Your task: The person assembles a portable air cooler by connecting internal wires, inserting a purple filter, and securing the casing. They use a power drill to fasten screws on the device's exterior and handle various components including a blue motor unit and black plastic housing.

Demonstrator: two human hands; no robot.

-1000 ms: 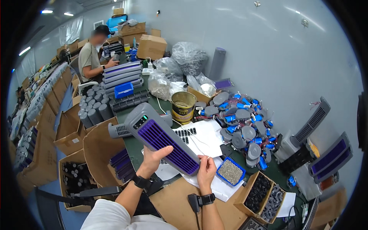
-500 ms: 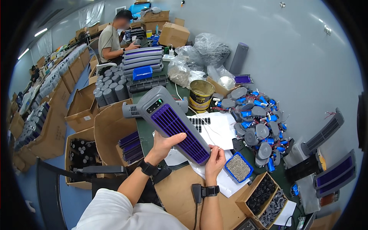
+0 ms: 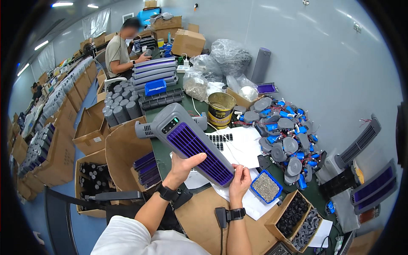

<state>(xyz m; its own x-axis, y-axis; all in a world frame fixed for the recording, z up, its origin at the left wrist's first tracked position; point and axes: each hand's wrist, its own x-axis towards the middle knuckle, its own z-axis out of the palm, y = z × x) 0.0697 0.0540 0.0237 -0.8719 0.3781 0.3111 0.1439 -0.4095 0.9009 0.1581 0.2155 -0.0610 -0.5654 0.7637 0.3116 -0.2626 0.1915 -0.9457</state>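
Gray fan (image 3: 193, 138), purple grille (image 3: 200, 148), lit panel (image 3: 171, 125), left hand (image 3: 180, 169) clasping it, right hand (image 3: 240, 182) pinched, hold unclear

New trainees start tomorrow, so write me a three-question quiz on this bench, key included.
1. True or false: the left hand holds the grey device.
2. The device's grille is: (a) orange, (b) purple, (c) white.
3. What lies in the blue tray beside the right hand?

Key: 1. True. 2. b. 3. Many small, pale pieces.
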